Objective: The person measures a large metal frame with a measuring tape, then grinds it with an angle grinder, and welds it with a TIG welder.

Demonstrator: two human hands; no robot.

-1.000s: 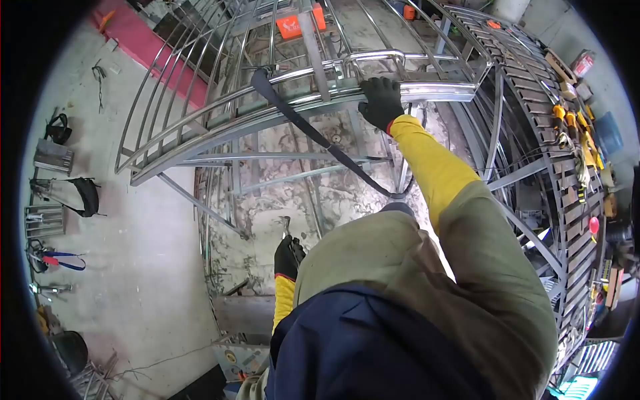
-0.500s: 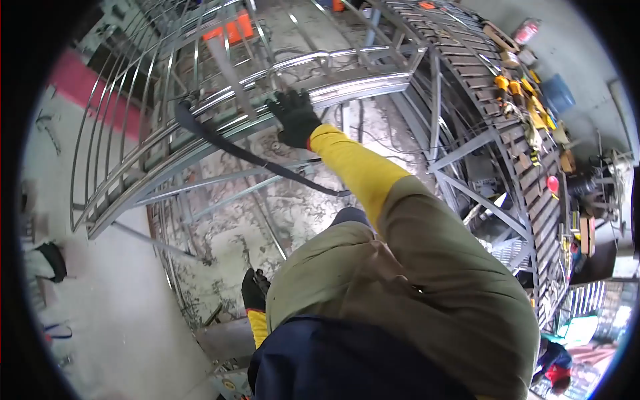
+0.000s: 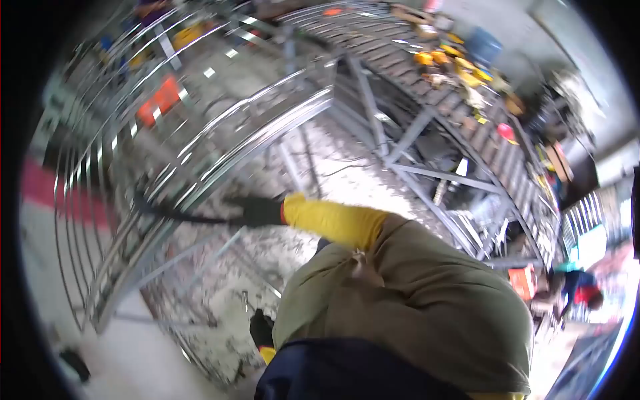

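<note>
My right hand (image 3: 260,211), in a dark glove below a yellow sleeve, is stretched out to the left beside the shiny metal railing frame (image 3: 267,130). Motion blurs its fingers. They overlap the end of a dark curved strap (image 3: 180,215) that lies across the frame's lower rails, and whether they grip it is unclear. Low in the view, my left hand (image 3: 261,327), also dark-gloved, hangs beside my khaki clothing above the littered floor. Its fingers are too blurred and partly hidden to read, and nothing can be made out in it.
A slatted metal rack (image 3: 400,73) runs along the right, with yellow tools (image 3: 467,70) and a blue container (image 3: 481,47) on top. An orange piece (image 3: 160,100) shows behind the railing. Another person (image 3: 579,290) is at the far right.
The view has turned, and the railing and rack appear shifted left. My right hand has left the rail where its fingers were spread and now overlaps the dark strap.
</note>
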